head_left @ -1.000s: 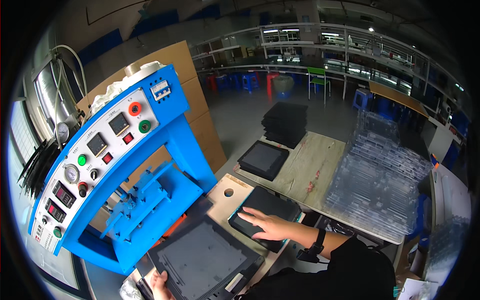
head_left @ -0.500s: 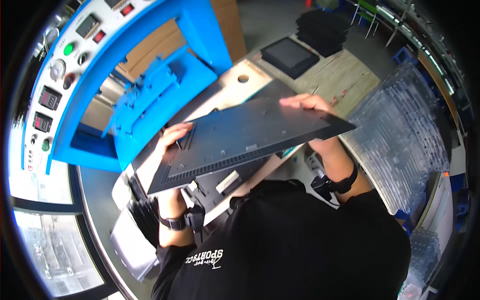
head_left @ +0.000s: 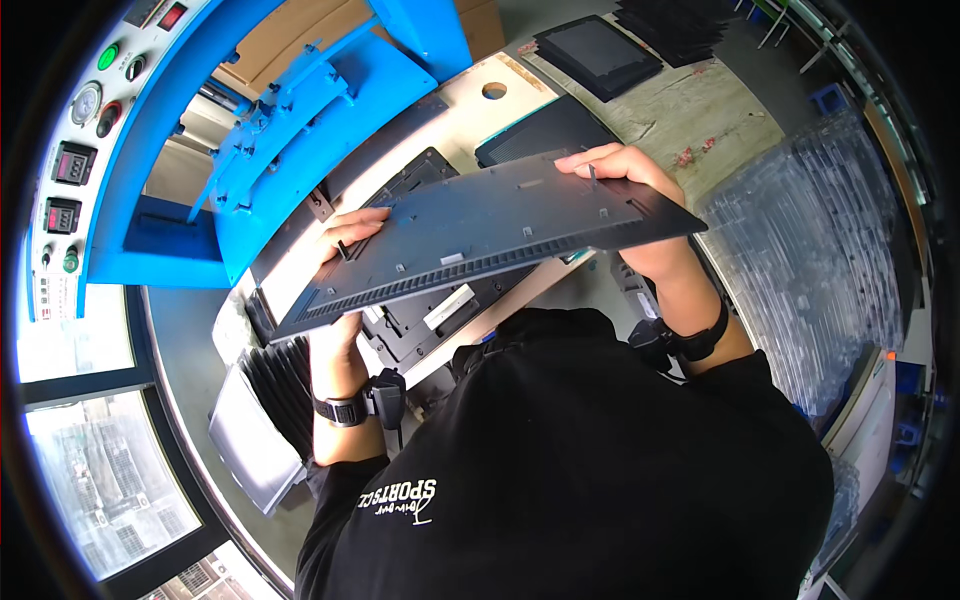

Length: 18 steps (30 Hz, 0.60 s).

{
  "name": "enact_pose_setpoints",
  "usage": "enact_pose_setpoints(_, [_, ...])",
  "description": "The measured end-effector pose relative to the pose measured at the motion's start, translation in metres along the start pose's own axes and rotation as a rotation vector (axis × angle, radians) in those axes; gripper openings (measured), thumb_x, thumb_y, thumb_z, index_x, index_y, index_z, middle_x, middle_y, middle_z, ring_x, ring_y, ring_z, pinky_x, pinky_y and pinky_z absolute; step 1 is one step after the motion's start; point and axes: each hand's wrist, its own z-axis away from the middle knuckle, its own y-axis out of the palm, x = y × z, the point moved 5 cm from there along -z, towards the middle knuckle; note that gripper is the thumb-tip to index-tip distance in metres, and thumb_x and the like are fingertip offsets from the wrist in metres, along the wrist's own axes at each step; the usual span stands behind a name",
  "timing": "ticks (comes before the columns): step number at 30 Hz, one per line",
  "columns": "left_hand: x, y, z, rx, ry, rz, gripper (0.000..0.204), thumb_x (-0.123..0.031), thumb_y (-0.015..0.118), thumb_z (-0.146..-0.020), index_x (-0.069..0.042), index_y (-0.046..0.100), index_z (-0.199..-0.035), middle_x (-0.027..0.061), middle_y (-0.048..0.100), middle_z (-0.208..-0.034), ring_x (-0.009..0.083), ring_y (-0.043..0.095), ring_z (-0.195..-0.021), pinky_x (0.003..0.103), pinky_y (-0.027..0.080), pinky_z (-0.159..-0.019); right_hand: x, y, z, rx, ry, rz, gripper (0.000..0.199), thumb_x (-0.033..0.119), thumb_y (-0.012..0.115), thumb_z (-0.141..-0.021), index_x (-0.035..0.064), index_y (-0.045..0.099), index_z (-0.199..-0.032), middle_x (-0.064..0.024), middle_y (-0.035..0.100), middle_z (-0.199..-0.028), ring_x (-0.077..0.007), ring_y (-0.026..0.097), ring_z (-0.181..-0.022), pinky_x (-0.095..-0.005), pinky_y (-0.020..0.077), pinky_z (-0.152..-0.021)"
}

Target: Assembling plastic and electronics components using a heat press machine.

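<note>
Between both hands I hold a flat black plastic panel [head_left: 480,225] with small tabs on its face and a ribbed strip along its near edge. My left hand [head_left: 352,232] grips its left end, fingers on top and the rest underneath. At the opposite end my right hand [head_left: 625,168] is closed round the far right corner. The panel is tilted and raised above a dark fixture [head_left: 440,315] with light strips, which it partly covers. Another black panel with a ribbed surface [head_left: 545,130] lies on the bench beyond.
A blue press frame [head_left: 330,140] with a control panel [head_left: 75,130] stands at the left. Black sheets [head_left: 600,55] rest on the far table. Clear plastic trays [head_left: 810,270] are stacked at right. Curved black pieces [head_left: 285,385] stand beside my left forearm.
The held panel has turned slightly and shifted a little toward the lower left, still in both hands. My head view has also shifted, so the press and bench appear higher.
</note>
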Motion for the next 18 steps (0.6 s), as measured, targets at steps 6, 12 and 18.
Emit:
enact_pose_setpoints(6, [-0.004,-0.001,0.007,0.002,0.105,0.081,0.022,-0.014,0.063,-0.085,0.002,0.061,-0.099,0.0190,0.062,-0.108,0.0253,0.059,-0.101,0.035,0.045,-0.092,-0.010,0.004,0.002,0.165,0.023,0.035,0.030,-0.008,0.059,-0.082,-0.0056,0.049,-0.110,-0.0194,0.058,-0.111,-0.0226,0.059,-0.102,-0.0331,0.0497,-0.089])
enact_pose_setpoints(12, [0.007,-0.031,0.013,-0.242,0.096,-0.132,0.023,-0.013,0.069,-0.081,0.003,0.062,-0.096,0.0165,0.064,-0.104,0.0216,0.059,-0.097,0.031,0.045,-0.088,0.011,-0.018,-0.011,-0.122,0.151,0.333,0.059,0.001,0.074,-0.074,0.0038,0.049,-0.127,-0.0080,0.057,-0.119,-0.0047,0.046,-0.053,-0.0198,0.0412,-0.047])
enact_pose_setpoints(18, [-0.069,0.012,0.001,-0.278,0.303,-0.766,0.028,0.005,0.069,-0.063,0.000,0.066,-0.091,0.0110,0.067,-0.091,0.0224,0.064,-0.086,0.030,0.050,-0.079,0.036,0.066,-0.018,0.291,-0.122,0.659,0.049,0.011,0.071,-0.077,0.0027,0.052,-0.121,-0.0172,0.059,-0.112,-0.0312,0.066,-0.079,-0.0345,0.0557,-0.067])
